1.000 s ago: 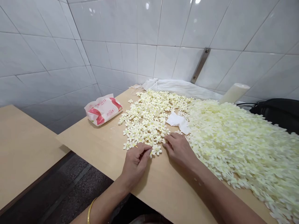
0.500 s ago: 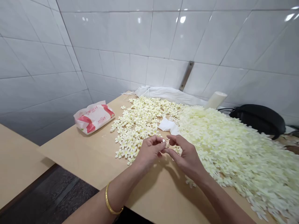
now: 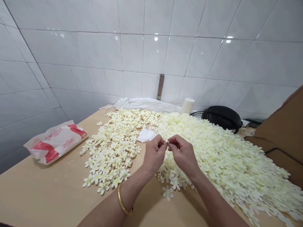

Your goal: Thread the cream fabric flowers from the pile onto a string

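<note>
Glossy white wall tiles behind a tan tabletop

- The small pinched item is being largely hidden by the left hand and right hand, its form being too small to tell.
- The left forearm and right forearm are being cut off by the lower edge.
- The cream flower heap is being cut off at the lower right corner.
- The lettering on the tissue packet is being blurred beyond reading.
- The brown panel is being cut off by the right edge.
</note>
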A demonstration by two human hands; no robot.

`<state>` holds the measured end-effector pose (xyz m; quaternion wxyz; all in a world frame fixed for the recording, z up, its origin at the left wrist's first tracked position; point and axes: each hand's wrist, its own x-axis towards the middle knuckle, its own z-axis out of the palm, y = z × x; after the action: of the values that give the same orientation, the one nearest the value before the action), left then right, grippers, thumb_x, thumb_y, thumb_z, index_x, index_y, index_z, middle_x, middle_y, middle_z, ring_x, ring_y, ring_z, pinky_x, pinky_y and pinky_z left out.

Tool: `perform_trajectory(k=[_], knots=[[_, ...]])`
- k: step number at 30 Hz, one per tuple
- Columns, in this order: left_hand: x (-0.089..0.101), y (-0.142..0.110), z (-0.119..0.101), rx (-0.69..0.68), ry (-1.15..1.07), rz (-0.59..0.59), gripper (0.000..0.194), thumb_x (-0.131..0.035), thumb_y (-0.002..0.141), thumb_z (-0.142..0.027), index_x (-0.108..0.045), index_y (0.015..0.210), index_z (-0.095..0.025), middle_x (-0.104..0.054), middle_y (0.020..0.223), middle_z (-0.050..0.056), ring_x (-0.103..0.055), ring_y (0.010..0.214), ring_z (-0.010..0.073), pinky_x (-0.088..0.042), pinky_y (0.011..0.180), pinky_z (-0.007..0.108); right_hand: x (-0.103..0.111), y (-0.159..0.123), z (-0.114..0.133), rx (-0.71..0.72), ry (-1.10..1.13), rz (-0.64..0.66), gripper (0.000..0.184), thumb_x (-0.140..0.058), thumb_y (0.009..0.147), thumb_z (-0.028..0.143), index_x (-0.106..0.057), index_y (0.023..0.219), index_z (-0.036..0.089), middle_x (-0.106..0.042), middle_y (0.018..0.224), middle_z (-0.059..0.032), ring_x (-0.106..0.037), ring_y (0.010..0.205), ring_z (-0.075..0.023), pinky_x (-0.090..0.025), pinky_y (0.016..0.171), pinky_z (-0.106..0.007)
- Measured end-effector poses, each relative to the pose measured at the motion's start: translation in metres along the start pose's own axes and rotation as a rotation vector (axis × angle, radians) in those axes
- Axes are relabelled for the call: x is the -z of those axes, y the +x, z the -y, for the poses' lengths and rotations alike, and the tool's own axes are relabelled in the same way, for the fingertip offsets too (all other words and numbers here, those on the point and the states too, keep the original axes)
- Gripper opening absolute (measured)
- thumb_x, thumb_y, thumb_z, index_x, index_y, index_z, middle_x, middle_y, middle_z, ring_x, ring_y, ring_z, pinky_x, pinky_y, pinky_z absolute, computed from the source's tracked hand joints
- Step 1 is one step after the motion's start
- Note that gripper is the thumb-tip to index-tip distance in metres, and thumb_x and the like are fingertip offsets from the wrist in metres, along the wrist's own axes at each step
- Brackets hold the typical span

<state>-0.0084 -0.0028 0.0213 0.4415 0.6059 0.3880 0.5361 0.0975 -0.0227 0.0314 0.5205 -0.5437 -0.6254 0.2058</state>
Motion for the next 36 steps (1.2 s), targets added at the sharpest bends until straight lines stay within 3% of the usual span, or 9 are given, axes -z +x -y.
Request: perform_trajectory(k=[2, 4, 9, 12, 17, 22, 28, 32, 36], knots=[[-0.008, 0.002, 0.004, 0.031, -0.028, -0.019, 0.02, -0.052, 0.066, -0.019, -0.039, 0.051, -0.018, -0.037, 0.047, -0.006, -0.036, 0.045, 0.0062, -0.03, 0.043, 0.019, -0.001, -0.002, -0.005, 0.116, -0.204, -0.118, 0.013, -0.041, 0.072, 0.014, -0.052, 0.065, 0.018, -0.051, 0.065, -0.0024, -0.048, 0.061, -0.0147, -0.039, 0.057, -0.028], [-0.011, 0.003, 0.007, 0.108, -0.106, -0.011, 0.019, -0.054, 0.066, -0.021, -0.04, 0.052, -0.018, -0.04, 0.046, -0.006, -0.04, 0.044, 0.0065, -0.032, 0.043, 0.019, 0.0, -0.003, -0.011, 0.112, -0.244, -0.14, 0.015, -0.04, 0.073, 0.014, -0.052, 0.066, 0.018, -0.052, 0.066, -0.0032, -0.048, 0.062, -0.0151, -0.039, 0.057, -0.028], [-0.007, 0.006, 0.014, 0.221, -0.292, 0.108, 0.014, -0.058, 0.065, -0.027, -0.051, 0.064, -0.016, -0.052, 0.049, -0.004, -0.051, 0.046, 0.0091, -0.044, 0.051, 0.023, 0.011, 0.003, -0.022, -0.154, 0.113, 0.131, 0.019, -0.049, 0.075, 0.028, -0.059, 0.084, 0.015, -0.061, 0.074, -0.0043, -0.056, 0.067, -0.0158, -0.044, 0.06, -0.027], [-0.004, 0.007, 0.015, 0.223, -0.262, 0.13, 0.013, -0.058, 0.066, -0.027, -0.052, 0.065, -0.016, -0.053, 0.049, -0.003, -0.052, 0.048, 0.0095, -0.045, 0.052, 0.023, 0.015, 0.005, -0.024, -0.17, 0.152, 0.191, 0.021, -0.049, 0.074, 0.03, -0.061, 0.084, 0.015, -0.062, 0.072, -0.0035, -0.055, 0.064, -0.015, -0.044, 0.056, -0.026], [-0.006, 0.003, 0.016, 0.164, -0.079, 0.114, 0.009, -0.05, 0.067, -0.019, -0.048, 0.058, -0.017, -0.046, 0.045, -0.005, -0.046, 0.043, 0.008, -0.039, 0.045, 0.02, 0.01, 0.0, -0.02, -0.071, -0.062, 0.124, 0.016, -0.044, 0.075, 0.022, -0.059, 0.071, 0.017, -0.056, 0.057, 0.0005, -0.045, 0.048, -0.0104, -0.034, 0.044, -0.022], [-0.004, 0.0, 0.019, 0.02, 0.125, 0.002, 0.016, -0.042, 0.066, -0.012, -0.041, 0.051, -0.018, -0.038, 0.044, -0.006, -0.037, 0.043, 0.0071, -0.031, 0.044, 0.019, 0.002, -0.006, -0.012, 0.038, -0.162, 0.073, 0.017, -0.042, 0.076, 0.019, -0.059, 0.073, 0.017, -0.057, 0.061, -0.0008, -0.048, 0.053, -0.0113, -0.036, 0.048, -0.022], [-0.004, -0.001, 0.02, -0.045, 0.139, 0.048, 0.019, -0.043, 0.073, -0.018, -0.043, 0.053, -0.018, -0.04, 0.049, -0.005, -0.036, 0.048, 0.0077, -0.031, 0.048, 0.02, 0.001, -0.006, -0.014, 0.061, -0.298, 0.077, 0.014, -0.04, 0.075, 0.016, -0.052, 0.068, 0.018, -0.051, 0.057, 0.0011, -0.044, 0.049, -0.0108, -0.033, 0.046, -0.022], [-0.01, -0.001, 0.018, 0.048, -0.009, 0.023, 0.016, -0.047, 0.071, -0.019, -0.044, 0.055, -0.018, -0.042, 0.048, -0.006, -0.039, 0.045, 0.0068, -0.032, 0.045, 0.019, -0.005, -0.01, -0.015, 0.121, -0.471, -0.034, 0.016, -0.037, 0.073, 0.013, -0.049, 0.064, 0.018, -0.05, 0.057, -0.0001, -0.043, 0.048, -0.0114, -0.032, 0.048, -0.023], [-0.011, 0.0, 0.019, 0.177, -0.201, 0.011, 0.012, -0.053, 0.071, -0.025, -0.046, 0.064, -0.018, -0.047, 0.048, -0.006, -0.043, 0.041, 0.0068, -0.035, 0.04, 0.019, -0.006, -0.01, -0.018, 0.062, -0.297, -0.055, 0.016, -0.038, 0.077, 0.018, -0.054, 0.077, 0.017, -0.05, 0.056, 0.0013, -0.044, 0.047, -0.0103, -0.034, 0.047, -0.022]])
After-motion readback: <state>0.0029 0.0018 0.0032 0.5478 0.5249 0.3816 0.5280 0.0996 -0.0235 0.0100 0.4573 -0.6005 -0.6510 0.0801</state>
